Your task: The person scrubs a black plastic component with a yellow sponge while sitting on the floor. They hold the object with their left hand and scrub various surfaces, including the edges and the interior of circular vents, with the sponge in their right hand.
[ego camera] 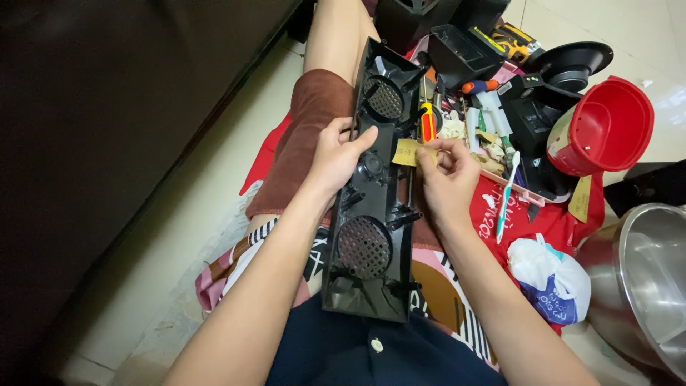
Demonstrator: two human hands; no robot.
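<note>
Black speaker panel [371, 214] clamped in left hand [336, 161] grip; right hand [446, 179] pinches, seemingly, yellow paper scrap [406, 152].

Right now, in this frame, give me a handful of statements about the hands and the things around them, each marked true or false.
1. The left hand grips the long black plastic panel lying along the person's lap. True.
2. The right hand holds a screwdriver. False: it pinches a small yellow paper slip; the red and yellow screwdriver lies untouched past the panel.
3. The panel has round mesh grilles. True: one shows near each end.
4. The red bucket stands upright. False: it lies tipped on its side, its opening facing the camera.
5. A steel bowl sits at the right edge. True.
</note>
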